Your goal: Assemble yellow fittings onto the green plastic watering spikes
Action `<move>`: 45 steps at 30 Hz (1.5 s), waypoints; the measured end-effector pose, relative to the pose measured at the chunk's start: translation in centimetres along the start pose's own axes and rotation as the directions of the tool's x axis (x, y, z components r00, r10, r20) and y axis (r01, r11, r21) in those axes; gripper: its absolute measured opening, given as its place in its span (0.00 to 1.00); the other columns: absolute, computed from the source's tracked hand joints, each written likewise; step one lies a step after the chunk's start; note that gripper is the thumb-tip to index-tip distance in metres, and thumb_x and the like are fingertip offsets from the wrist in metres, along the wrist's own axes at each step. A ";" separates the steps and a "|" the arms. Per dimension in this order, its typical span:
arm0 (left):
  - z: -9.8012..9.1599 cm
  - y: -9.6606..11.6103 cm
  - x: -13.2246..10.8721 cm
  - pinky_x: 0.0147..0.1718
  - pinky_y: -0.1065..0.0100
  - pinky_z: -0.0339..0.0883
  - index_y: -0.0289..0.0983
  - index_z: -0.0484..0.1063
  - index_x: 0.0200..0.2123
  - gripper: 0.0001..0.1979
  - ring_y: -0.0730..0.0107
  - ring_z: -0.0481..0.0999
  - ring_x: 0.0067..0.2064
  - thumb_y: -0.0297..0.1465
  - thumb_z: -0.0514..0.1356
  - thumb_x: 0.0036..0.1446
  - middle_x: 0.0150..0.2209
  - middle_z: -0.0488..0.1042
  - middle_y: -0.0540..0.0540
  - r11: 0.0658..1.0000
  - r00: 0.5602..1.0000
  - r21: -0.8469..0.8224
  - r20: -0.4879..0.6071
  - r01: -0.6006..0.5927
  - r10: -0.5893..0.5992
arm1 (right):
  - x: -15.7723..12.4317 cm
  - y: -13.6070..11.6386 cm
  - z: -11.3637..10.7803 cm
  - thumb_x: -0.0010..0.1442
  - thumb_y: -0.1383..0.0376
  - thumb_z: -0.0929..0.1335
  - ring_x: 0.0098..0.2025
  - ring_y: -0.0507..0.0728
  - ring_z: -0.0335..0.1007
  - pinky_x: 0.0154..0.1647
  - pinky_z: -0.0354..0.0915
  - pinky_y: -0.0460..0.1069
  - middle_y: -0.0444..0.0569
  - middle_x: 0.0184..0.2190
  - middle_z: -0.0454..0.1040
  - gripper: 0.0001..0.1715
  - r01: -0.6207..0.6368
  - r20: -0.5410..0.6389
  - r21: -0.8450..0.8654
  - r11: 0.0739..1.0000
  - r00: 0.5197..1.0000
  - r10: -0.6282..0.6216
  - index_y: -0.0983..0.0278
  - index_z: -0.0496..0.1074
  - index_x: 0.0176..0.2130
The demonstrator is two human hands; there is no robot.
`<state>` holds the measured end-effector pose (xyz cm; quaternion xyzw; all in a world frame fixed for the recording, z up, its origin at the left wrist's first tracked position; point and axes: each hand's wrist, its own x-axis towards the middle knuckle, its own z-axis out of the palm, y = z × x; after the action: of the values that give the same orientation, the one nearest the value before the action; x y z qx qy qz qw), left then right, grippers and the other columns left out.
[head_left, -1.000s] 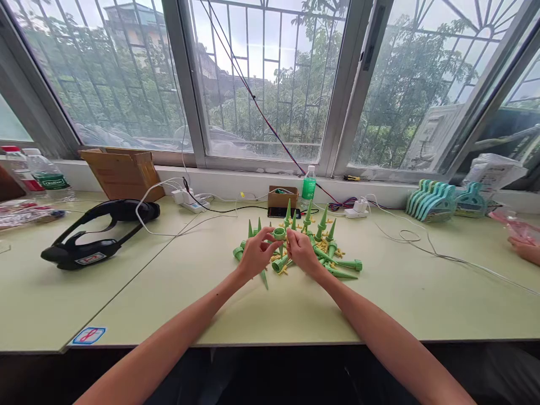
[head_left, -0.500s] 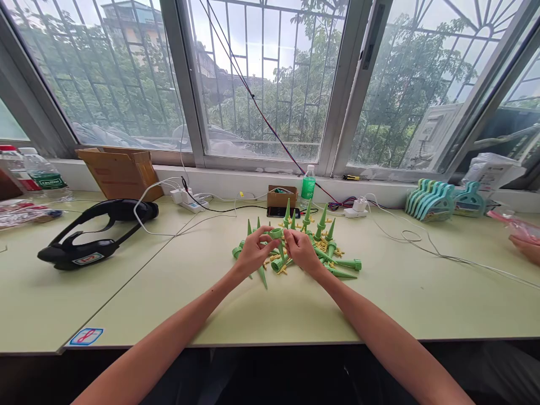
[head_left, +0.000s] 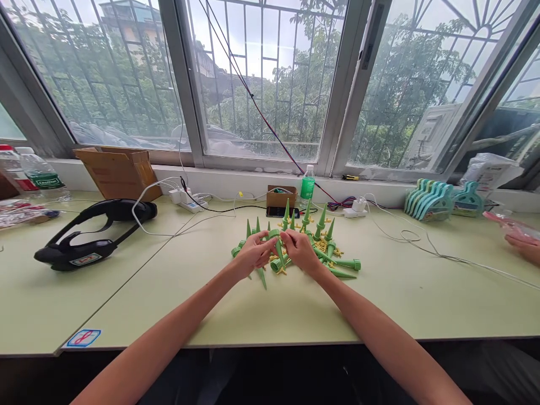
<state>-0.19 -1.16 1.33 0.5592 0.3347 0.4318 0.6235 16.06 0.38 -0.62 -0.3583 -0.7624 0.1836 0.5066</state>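
Note:
Over the pile, my left hand is closed on a green watering spike, its ridged cap up and its point slanting down. My right hand is pinched at the spike's right side near the cap; whether a small part is between its fingertips is hidden. Around both hands lie several more green spikes, some standing on their caps, others lying flat. Small yellow valve pieces are scattered among them, mostly right of my right hand.
Behind the pile stand a small cardboard box, a phone and a green-labelled bottle. A black headset lies left, teal hangers right. White cables cross the table. Another person's hand holds pink plastic at the right edge.
The held spike has turned: its open cap faced up toward me, and now the cap's side shows. My left fingers have shifted lower along it. The other person's hand has moved slightly.

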 end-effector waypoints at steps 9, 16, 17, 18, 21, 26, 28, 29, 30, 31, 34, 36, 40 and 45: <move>-0.8 -0.6 0.5 0.11 0.77 0.40 0.36 0.62 0.26 0.16 0.86 0.44 0.10 0.40 0.60 0.57 0.08 0.52 0.60 0.993 0.993 -0.114 0.113 0.029 -0.016 | 0.1 0.1 0.0 0.66 0.55 0.57 0.22 0.49 0.51 0.26 0.51 0.46 0.41 0.20 0.60 0.22 0.007 0.010 -0.030 1.000 1.000 -0.006 0.63 0.56 0.23; -0.2 -0.4 0.3 0.12 0.77 0.40 0.36 0.63 0.31 0.16 0.84 0.46 0.11 0.42 0.62 0.55 0.09 0.52 0.61 0.996 0.997 -0.093 0.074 0.014 -0.007 | -0.2 0.9 0.6 0.66 0.55 0.56 0.21 0.49 0.46 0.24 0.47 0.46 0.39 0.18 0.52 0.23 -0.015 -0.018 -0.064 0.998 1.000 0.013 0.62 0.51 0.23; -0.1 -0.3 0.3 0.12 0.77 0.40 0.36 0.63 0.32 0.16 0.84 0.46 0.11 0.42 0.62 0.54 0.09 0.52 0.61 0.996 0.998 -0.089 0.065 0.014 -0.009 | -0.2 0.9 0.6 0.66 0.55 0.56 0.21 0.49 0.46 0.24 0.47 0.46 0.39 0.18 0.53 0.23 -0.021 -0.021 -0.061 0.998 1.000 0.020 0.62 0.51 0.23; 0.1 -0.2 0.3 0.12 0.77 0.40 0.36 0.64 0.33 0.17 0.84 0.46 0.11 0.42 0.63 0.53 0.09 0.52 0.61 0.996 0.998 -0.086 0.056 0.015 -0.010 | -0.2 0.9 0.7 0.67 0.54 0.56 0.21 0.49 0.47 0.24 0.48 0.46 0.39 0.18 0.53 0.23 -0.029 -0.022 -0.057 0.998 0.999 0.028 0.62 0.51 0.23; 0.3 -0.2 0.2 0.13 0.77 0.40 0.35 0.65 0.36 0.19 0.84 0.46 0.11 0.44 0.64 0.51 0.09 0.51 0.62 0.997 0.999 -0.073 0.035 0.015 -0.012 | -0.2 0.7 0.7 0.67 0.53 0.55 0.21 0.49 0.48 0.24 0.49 0.46 0.39 0.17 0.54 0.24 -0.060 -0.026 -0.040 0.997 0.998 0.059 0.62 0.52 0.23; 0.1 -0.5 0.3 0.13 0.77 0.43 0.34 0.66 0.43 0.26 0.84 0.47 0.12 0.47 0.64 0.49 0.10 0.52 0.62 0.999 0.999 -0.035 0.031 -0.011 0.012 | -0.2 0.4 0.9 0.66 0.51 0.55 0.20 0.49 0.50 0.23 0.50 0.46 0.39 0.16 0.55 0.26 -0.108 -0.030 0.024 0.994 0.994 0.109 0.62 0.53 0.22; 0.1 -0.5 0.3 0.13 0.76 0.46 0.33 0.65 0.46 0.29 0.84 0.48 0.12 0.48 0.64 0.49 0.10 0.53 0.62 1.000 0.999 -0.010 0.023 -0.029 0.029 | -0.3 0.3 1.0 0.66 0.50 0.56 0.19 0.49 0.51 0.22 0.51 0.46 0.39 0.15 0.55 0.26 -0.137 -0.013 0.077 0.987 0.990 0.139 0.61 0.53 0.22; 0.0 -0.5 0.3 0.14 0.76 0.47 0.33 0.65 0.48 0.30 0.83 0.49 0.12 0.48 0.64 0.49 0.10 0.54 0.62 0.999 0.999 0.006 0.013 -0.039 0.039 | -0.3 0.3 1.0 0.65 0.50 0.56 0.18 0.49 0.51 0.21 0.51 0.46 0.39 0.15 0.55 0.26 -0.156 -0.002 0.111 0.981 0.988 0.158 0.61 0.53 0.22; 0.0 -0.5 0.3 0.14 0.76 0.48 0.32 0.64 0.50 0.32 0.83 0.49 0.13 0.48 0.64 0.49 0.10 0.54 0.62 0.998 0.999 0.027 0.002 -0.050 0.050 | -0.3 0.3 1.1 0.65 0.49 0.56 0.18 0.48 0.51 0.20 0.50 0.45 0.39 0.15 0.54 0.26 -0.178 0.010 0.151 0.972 0.984 0.179 0.61 0.53 0.23; 0.0 -0.4 0.2 0.14 0.76 0.50 0.32 0.64 0.51 0.33 0.83 0.51 0.13 0.48 0.64 0.49 0.11 0.55 0.61 0.996 0.998 0.055 -0.007 -0.066 0.067 | -0.3 0.2 1.1 0.64 0.48 0.57 0.17 0.48 0.50 0.19 0.50 0.45 0.38 0.15 0.54 0.26 -0.204 0.025 0.199 0.959 0.979 0.203 0.61 0.53 0.23; 0.0 -0.2 0.2 0.14 0.74 0.55 0.33 0.65 0.51 0.32 0.81 0.57 0.13 0.47 0.63 0.50 0.14 0.60 0.59 0.974 0.989 0.173 -0.007 -0.145 0.148 | -0.3 0.0 1.1 0.62 0.46 0.58 0.14 0.48 0.48 0.15 0.49 0.45 0.36 0.14 0.51 0.25 -0.284 0.093 0.359 0.889 0.959 0.269 0.60 0.52 0.24; -0.1 -0.1 0.2 0.15 0.74 0.56 0.34 0.65 0.51 0.30 0.80 0.60 0.14 0.47 0.62 0.51 0.16 0.63 0.57 0.951 0.980 0.240 0.003 -0.193 0.198 | -0.2 -0.3 1.0 0.61 0.45 0.59 0.12 0.47 0.48 0.13 0.48 0.45 0.36 0.14 0.50 0.26 -0.318 0.134 0.428 0.846 0.948 0.289 0.60 0.52 0.24; -0.2 -0.2 0.3 0.15 0.74 0.57 0.36 0.66 0.50 0.27 0.79 0.62 0.14 0.46 0.61 0.53 0.18 0.65 0.56 0.936 0.975 0.279 0.007 -0.213 0.220 | -0.1 -0.6 0.9 0.61 0.44 0.60 0.12 0.47 0.48 0.11 0.47 0.45 0.36 0.14 0.49 0.26 -0.321 0.142 0.444 0.836 0.947 0.288 0.60 0.53 0.24; -0.2 -0.7 0.5 0.15 0.74 0.55 0.35 0.67 0.45 0.23 0.79 0.63 0.15 0.47 0.59 0.54 0.19 0.65 0.55 0.946 0.978 0.252 0.007 -0.202 0.207 | -0.1 -0.3 1.0 0.61 0.44 0.59 0.12 0.47 0.49 0.11 0.49 0.45 0.36 0.14 0.50 0.26 -0.313 0.144 0.428 0.848 0.950 0.278 0.60 0.54 0.25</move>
<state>-0.02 -0.62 0.64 0.6610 0.3332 0.4536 0.4962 15.03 0.21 -0.92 -0.3383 -0.6547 0.4425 0.5110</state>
